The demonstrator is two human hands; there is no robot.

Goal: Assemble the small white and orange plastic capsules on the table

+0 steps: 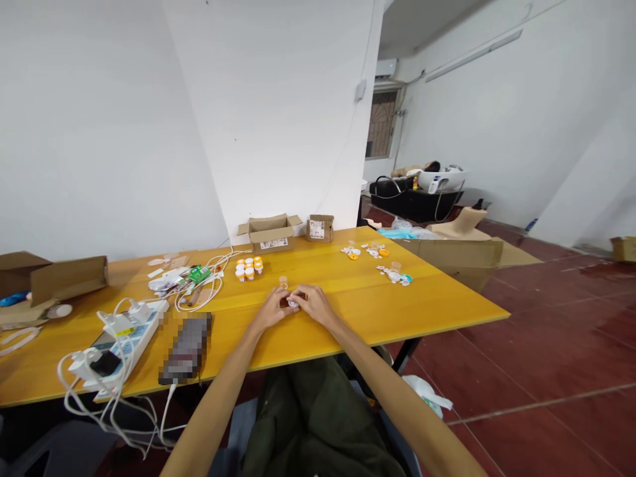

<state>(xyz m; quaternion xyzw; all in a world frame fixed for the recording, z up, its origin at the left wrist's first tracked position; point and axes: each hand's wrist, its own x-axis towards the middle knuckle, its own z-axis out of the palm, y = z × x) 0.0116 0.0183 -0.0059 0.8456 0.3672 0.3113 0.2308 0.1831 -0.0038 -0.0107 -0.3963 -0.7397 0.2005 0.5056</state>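
Observation:
Near the table's front edge, my left hand (273, 308) and my right hand (313, 305) meet around a small round white piece (293, 303). Fingers of both hands are closed on it, and they cover much of it, so its exact kind does not show. Just beyond my hands stands a small clear plastic cup (283, 281). To the left of that sits a tight group of small jars with white and orange lids (249, 267). Several loose white, orange and teal plastic parts (396, 275) lie in little piles on the right of the table.
Two cardboard boxes, a wider open one (271, 242) and a smaller one (320, 228), stand against the wall. On the left are a power strip (129, 351) with tangled white cables, a blurred-out phone-like device (186, 349), and another open box (69, 281). The wooden table (447, 308) ends at the right.

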